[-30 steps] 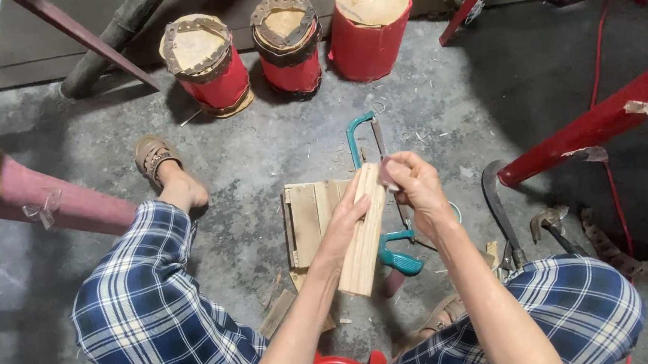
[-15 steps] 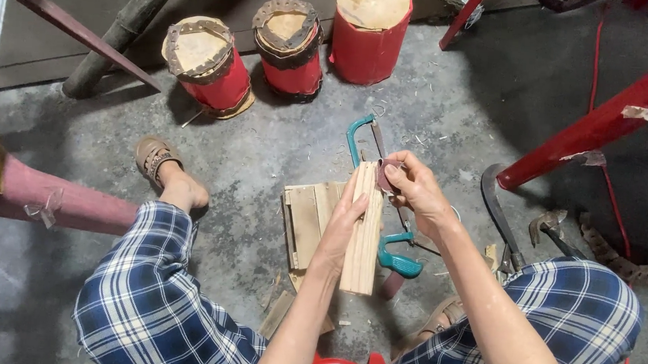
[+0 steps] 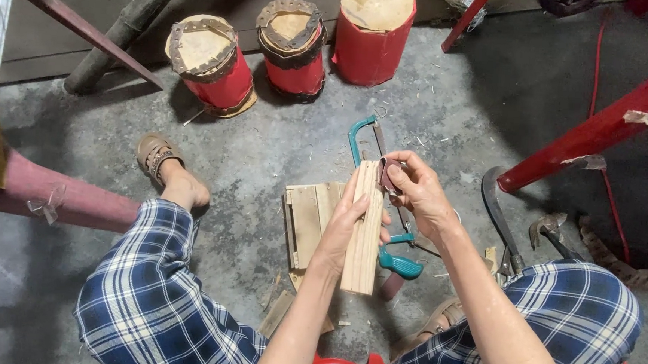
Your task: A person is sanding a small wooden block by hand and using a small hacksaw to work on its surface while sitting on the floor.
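Left hand (image 3: pixel 345 232) grips a pale wooden block (image 3: pixel 364 229) upright above the concrete floor (image 3: pixel 266 148); right hand (image 3: pixel 417 191) pinches a small reddish-brown piece (image 3: pixel 390 172) against its top end. A teal-handled hacksaw (image 3: pixel 383 200) lies beneath.

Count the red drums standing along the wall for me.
3: left red drum tilted beside the pole, middle red drum, right red drum cut by the top edge. More could sit beyond the frame.
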